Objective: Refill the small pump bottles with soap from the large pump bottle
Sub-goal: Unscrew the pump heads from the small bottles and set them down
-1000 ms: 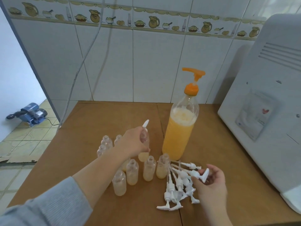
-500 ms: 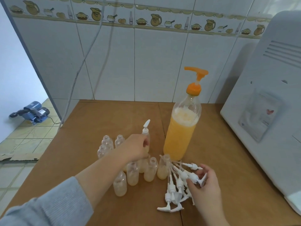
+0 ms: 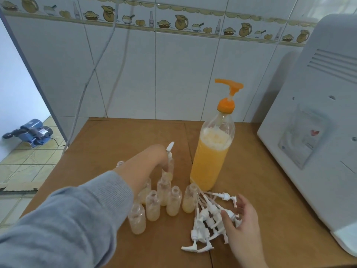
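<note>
My left hand reaches over a cluster of small bottles and holds one capped bottle at the back of the group, fingers curled around its body, its white pump pointing up. My right hand rests on a heap of loose white pumps; its thumb and fingers seem to close around one pump, though the grip is partly hidden. The big soap bottle, mostly full of orange soap with froth on top and an orange pump head, stands upright just right of the small bottles.

The risks, as I judge them: my left forearm crosses low over the uncapped bottles, which stand close together and partly filled, so drawing the sleeve back carelessly could knock several over and spill soap. The pumps lie tangled, tubes crossing, so lifting one may drag others along or sweep them against the nearest bottle. The tall soap bottle looks top-heavy and sits near my left hand; a bump could tip it.

All this sits on a brown wooden table against a white tiled wall with a border of painted jugs and bowls. A large white appliance fills the right side. Left, a tiled floor holds a blue water pump.
</note>
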A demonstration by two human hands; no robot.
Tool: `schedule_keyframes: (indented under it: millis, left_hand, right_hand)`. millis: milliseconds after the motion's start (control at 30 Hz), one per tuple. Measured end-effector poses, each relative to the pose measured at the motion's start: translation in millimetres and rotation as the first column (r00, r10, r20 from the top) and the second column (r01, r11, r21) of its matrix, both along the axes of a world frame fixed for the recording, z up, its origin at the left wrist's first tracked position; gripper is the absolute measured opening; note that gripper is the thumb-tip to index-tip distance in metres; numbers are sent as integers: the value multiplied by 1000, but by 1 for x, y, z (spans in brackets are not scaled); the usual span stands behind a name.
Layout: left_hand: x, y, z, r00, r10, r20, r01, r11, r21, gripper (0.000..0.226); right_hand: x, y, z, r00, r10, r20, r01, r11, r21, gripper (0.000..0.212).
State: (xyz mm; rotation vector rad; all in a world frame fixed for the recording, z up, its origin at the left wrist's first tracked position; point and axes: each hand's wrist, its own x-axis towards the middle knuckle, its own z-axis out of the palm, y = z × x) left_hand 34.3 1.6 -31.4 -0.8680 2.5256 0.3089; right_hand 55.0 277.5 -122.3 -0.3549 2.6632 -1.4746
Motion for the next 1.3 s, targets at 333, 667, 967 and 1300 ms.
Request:
schedule_keyframes:
  millis: [333,667,967,1300]
  left_hand:
    - [-11,1,-14,999,-25,-38,30,992,125,44]
    - [12,0,6,849,207,-486,-105,968,228,28]
    - [75,8,38,146,604,-783,51,786,616,29]
    - [114,36,44,313,522,-793,354,711,608,44]
  right_hand:
    - [1,11,-13,999,-47,8,47,997,62,51]
    - [3,10,1,988,-101,-116,105,994,27,46]
    - [8,-49,84,917,44,-397,-139,967,-213,45]
    - [21,-108,159,915,274,-297,-353,900,-257,31]
